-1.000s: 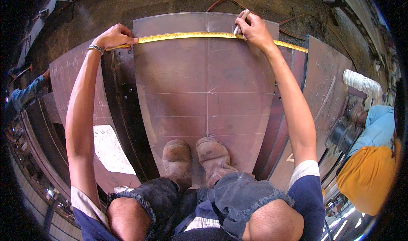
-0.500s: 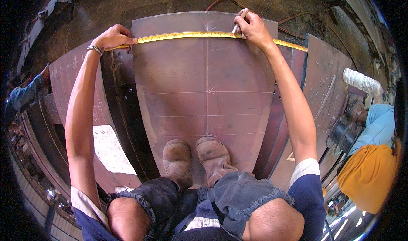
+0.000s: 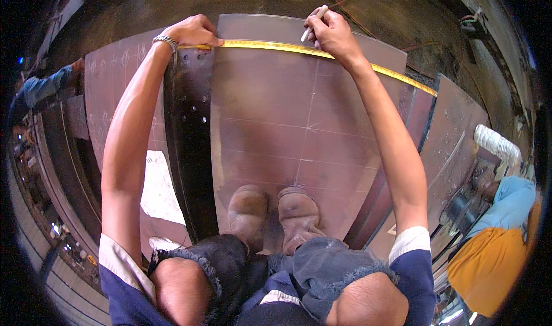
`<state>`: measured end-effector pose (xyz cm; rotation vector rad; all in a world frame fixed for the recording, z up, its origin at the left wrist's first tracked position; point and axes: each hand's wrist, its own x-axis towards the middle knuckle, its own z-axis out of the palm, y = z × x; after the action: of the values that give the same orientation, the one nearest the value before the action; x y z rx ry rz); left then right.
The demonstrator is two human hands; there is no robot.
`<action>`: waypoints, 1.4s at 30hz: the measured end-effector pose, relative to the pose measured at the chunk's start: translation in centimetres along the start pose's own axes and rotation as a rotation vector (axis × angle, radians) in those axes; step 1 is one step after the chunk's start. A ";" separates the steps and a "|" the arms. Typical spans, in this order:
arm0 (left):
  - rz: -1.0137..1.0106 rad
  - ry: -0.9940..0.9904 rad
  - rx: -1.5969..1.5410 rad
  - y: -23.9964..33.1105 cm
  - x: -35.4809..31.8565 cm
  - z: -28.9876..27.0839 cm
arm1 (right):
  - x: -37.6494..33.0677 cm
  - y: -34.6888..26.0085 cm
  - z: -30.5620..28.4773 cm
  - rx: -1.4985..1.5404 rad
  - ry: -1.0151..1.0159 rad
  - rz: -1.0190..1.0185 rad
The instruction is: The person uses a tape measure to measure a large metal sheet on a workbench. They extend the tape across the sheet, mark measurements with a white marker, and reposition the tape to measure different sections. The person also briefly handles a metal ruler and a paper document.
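Observation:
A yellow tape measure (image 3: 270,46) lies stretched across the far part of a brownish steel plate (image 3: 259,96) and runs past both its sides. At the plate's left edge, my left hand (image 3: 195,31) is closed on the tape, thumb and fingers pinching it. My right hand (image 3: 335,38) grips a slim white chalk stick (image 3: 306,34), tilted, its lower end just beyond the tape's far edge. Part of the tape passes behind my right hand and wrist. Thin white lines cross the plate, one running lengthwise with small arrow marks.
My boots (image 3: 248,211) stand on the plate's near end. A dark beam with holes (image 3: 190,130) runs along its left side. Left of it lies a white sheet (image 3: 162,191). A co-worker's blue sleeve (image 3: 49,89) shows far left; another person in blue and orange (image 3: 489,268) is at right.
The whole view has swung, shifting the plate rightward in the picture. My right hand with the chalk stick has moved off the tape to its far side. My left hand keeps its pinch.

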<state>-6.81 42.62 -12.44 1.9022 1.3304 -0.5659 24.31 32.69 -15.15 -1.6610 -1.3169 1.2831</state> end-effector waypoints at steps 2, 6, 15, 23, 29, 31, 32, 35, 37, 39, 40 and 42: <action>0.007 0.029 0.017 -0.4 -0.1 0.1 | 0.5 -0.5 1.6 -0.059 -0.017 -0.004; -0.002 0.056 0.043 -0.4 0.1 0.4 | 1.3 0.0 3.4 -0.183 -0.006 -0.060; -0.061 0.013 0.019 -0.6 0.2 0.5 | 1.4 -0.1 3.6 -0.275 -0.039 -0.004; -0.025 0.036 0.045 -0.5 0.0 0.4 | 1.3 0.0 3.7 -0.358 -0.001 -0.119; -0.007 0.020 -0.004 -0.4 0.1 0.4 | 1.4 0.3 3.5 -0.408 -0.006 -0.077; 0.012 0.018 -0.004 -0.4 0.1 0.4 | 1.5 0.3 3.5 -0.429 -0.004 -0.084; 0.009 0.023 0.016 -0.4 0.2 0.4 | 1.5 0.3 3.6 -0.440 -0.002 -0.087; 0.012 0.048 0.058 -0.5 0.3 0.5 | 1.3 -0.2 3.5 -0.399 -0.031 -0.052; 0.028 0.076 0.062 -0.6 0.2 0.5 | 1.1 -0.4 3.7 -0.386 0.007 -0.075; 0.020 0.059 0.045 -0.6 0.2 0.5 | 1.1 -0.4 3.7 -0.383 0.027 -0.088; 0.017 0.051 0.037 -0.4 0.2 0.4 | 1.1 -0.3 3.7 -0.388 0.027 -0.089; 0.018 0.081 0.047 -0.6 0.3 0.6 | 1.2 -0.1 3.7 -0.391 0.031 -0.104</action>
<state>-7.21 42.40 -13.22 1.9916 1.3611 -0.5200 20.76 33.57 -16.53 -1.8321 -1.6932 0.9781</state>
